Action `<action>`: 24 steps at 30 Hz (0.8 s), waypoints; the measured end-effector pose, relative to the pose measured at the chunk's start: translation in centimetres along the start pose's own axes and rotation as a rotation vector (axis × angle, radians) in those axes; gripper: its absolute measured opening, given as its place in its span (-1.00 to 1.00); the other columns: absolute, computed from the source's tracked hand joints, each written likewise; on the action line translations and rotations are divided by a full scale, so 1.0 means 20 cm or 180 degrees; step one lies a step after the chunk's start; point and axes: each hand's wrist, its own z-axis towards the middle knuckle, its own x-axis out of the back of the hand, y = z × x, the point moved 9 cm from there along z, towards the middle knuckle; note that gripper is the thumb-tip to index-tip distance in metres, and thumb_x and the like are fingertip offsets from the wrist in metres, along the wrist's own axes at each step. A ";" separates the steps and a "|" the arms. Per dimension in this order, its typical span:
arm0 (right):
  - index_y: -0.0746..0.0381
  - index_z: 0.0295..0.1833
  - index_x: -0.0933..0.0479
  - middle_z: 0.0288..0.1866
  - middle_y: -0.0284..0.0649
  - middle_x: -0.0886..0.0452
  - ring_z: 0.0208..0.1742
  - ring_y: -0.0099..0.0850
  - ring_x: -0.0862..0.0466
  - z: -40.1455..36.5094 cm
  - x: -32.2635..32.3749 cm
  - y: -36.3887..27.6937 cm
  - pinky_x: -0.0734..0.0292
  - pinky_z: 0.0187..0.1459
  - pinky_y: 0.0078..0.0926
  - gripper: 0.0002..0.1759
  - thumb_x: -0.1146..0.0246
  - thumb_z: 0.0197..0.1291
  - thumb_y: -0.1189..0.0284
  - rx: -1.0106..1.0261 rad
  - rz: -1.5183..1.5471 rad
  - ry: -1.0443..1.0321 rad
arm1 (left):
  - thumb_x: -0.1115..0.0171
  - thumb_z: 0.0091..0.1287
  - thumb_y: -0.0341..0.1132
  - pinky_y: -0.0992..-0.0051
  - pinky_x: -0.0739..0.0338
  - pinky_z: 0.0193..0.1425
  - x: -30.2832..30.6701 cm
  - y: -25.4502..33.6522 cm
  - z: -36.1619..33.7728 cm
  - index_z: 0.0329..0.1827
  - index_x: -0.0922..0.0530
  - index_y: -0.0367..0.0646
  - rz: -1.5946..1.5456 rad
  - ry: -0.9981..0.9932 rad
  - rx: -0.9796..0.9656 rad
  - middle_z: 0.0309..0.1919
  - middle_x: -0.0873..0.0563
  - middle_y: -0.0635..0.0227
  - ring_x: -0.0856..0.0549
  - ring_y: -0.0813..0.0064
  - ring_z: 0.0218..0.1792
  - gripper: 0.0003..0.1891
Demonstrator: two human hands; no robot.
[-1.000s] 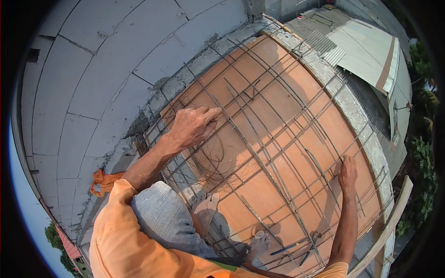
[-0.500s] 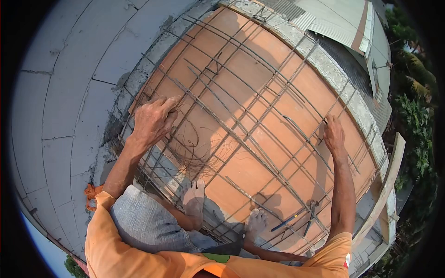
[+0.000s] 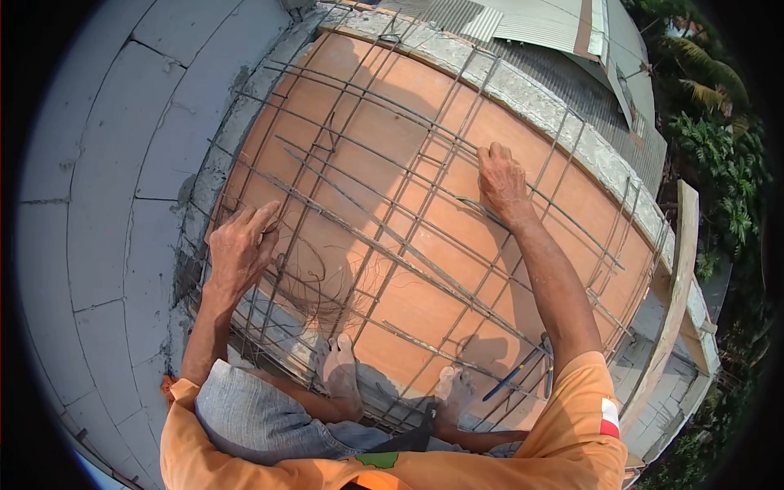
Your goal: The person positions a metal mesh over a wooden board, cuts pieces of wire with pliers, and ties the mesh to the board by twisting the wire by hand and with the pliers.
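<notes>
My left hand [image 3: 242, 245] is closed at the left of the rebar grid, thumb and fingers pinched on something I cannot make out. Just right of it, a tangle of thin wire [image 3: 322, 286] lies on the bars. Farther right, my right hand [image 3: 501, 175] is closed round a steel bar [image 3: 563, 214] in the upper part of the grid. Beneath the rebar grid [image 3: 416, 216] lies an orange panel [image 3: 408, 327], partly in shadow. Pliers with a blue handle [image 3: 508, 380] rest near the lower right bars.
My bare feet [image 3: 339, 367] stand at the near edge of the grid. A grey block wall [image 3: 106, 180] runs along the left. Rough concrete [image 3: 531, 90] borders the far side, with corrugated roofing [image 3: 465, 20] beyond. A wooden plank [image 3: 674, 294] slants at the right.
My right hand has moved left and up along the grid. The camera view has shifted, so the grid appears farther left. My left hand remains pinched near the wire tangle.
</notes>
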 end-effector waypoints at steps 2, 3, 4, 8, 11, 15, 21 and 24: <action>0.22 -0.25 -0.51 -0.25 -0.20 -0.52 -0.16 -0.30 -0.64 0.02 0.00 -0.02 -0.66 -0.27 -0.36 -0.89 -0.25 0.07 0.52 0.0063 -0.0086 0.0085 | -0.37 0.15 -0.42 0.30 -0.60 -0.31 0.01 0.00 0.01 0.10 -0.62 -0.06 0.0043 -0.0005 0.0009 -0.38 -0.65 0.29 -0.70 0.25 -0.37 -0.61; 0.21 -0.27 -0.50 -0.27 -0.22 -0.51 -0.19 -0.33 -0.64 0.02 0.00 -0.03 -0.65 -0.29 -0.39 -0.91 -0.25 0.08 0.50 0.0156 -0.0263 0.0061 | -0.37 0.15 -0.41 0.30 -0.60 -0.31 0.01 0.00 0.01 0.10 -0.62 -0.06 0.0068 -0.0034 0.0002 -0.37 -0.66 0.29 -0.70 0.26 -0.37 -0.60; 0.19 -0.29 -0.50 -0.29 -0.24 -0.50 -0.22 -0.36 -0.64 0.01 0.00 -0.04 -0.64 -0.31 -0.41 -0.93 -0.24 0.09 0.48 0.0248 -0.0439 0.0034 | -0.37 0.15 -0.41 0.30 -0.60 -0.31 0.01 0.00 0.01 0.10 -0.62 -0.06 0.0098 -0.0030 0.0035 -0.37 -0.66 0.29 -0.70 0.26 -0.37 -0.60; 0.16 -0.32 -0.49 -0.35 -0.29 -0.47 -0.25 -0.43 -0.62 0.01 0.00 -0.08 -0.59 -0.36 -0.52 -0.94 -0.23 0.11 0.44 0.0517 -0.0821 0.0121 | -0.39 0.16 -0.40 0.32 -0.61 -0.31 0.02 0.02 0.02 0.10 -0.63 -0.05 0.0003 0.0057 -0.0119 -0.32 -0.69 0.29 -0.72 0.26 -0.34 -0.61; 0.15 -0.32 -0.49 -0.38 -0.32 -0.44 -0.28 -0.48 -0.61 0.00 -0.02 -0.09 -0.53 -0.40 -0.60 -0.95 -0.23 0.11 0.44 0.0559 -0.0966 0.0203 | -0.40 0.16 -0.40 0.31 -0.61 -0.30 0.02 0.01 0.03 0.12 -0.62 -0.05 -0.0013 -0.0022 -0.0067 -0.32 -0.69 0.30 -0.73 0.27 -0.33 -0.59; 0.18 -0.36 -0.50 -0.44 -0.33 -0.45 -0.40 -0.53 -0.60 0.02 -0.07 -0.10 -0.47 -0.47 -0.64 -0.94 -0.23 0.11 0.45 0.0622 -0.1143 0.0175 | -0.39 0.17 -0.39 0.36 -0.59 -0.29 0.02 0.02 0.02 0.11 -0.63 -0.10 -0.0055 0.0072 -0.0150 -0.40 -0.66 0.32 -0.69 0.35 -0.38 -0.60; 0.32 -0.32 -0.54 -0.42 -0.16 -0.54 -0.40 -0.40 -0.69 -0.05 0.04 -0.15 -0.58 -0.46 -0.46 -0.88 -0.25 0.09 0.48 0.0552 -0.0185 -0.0214 | -0.39 0.13 -0.48 0.33 -0.58 -0.26 0.03 -0.02 0.03 0.12 -0.64 -0.09 -0.0121 0.0043 0.0138 -0.39 -0.66 0.31 -0.68 0.32 -0.36 -0.57; 0.35 -0.33 -0.53 -0.43 -0.10 -0.57 -0.45 -0.15 -0.67 -0.11 -0.03 -0.16 -0.56 -0.43 -0.19 -0.92 -0.20 0.12 0.53 0.0371 0.1267 -0.0645 | -0.41 0.12 -0.47 0.35 -0.53 -0.31 0.04 -0.03 0.03 0.12 -0.65 -0.11 -0.0388 0.0114 0.0045 -0.42 -0.62 0.31 -0.61 0.34 -0.42 -0.56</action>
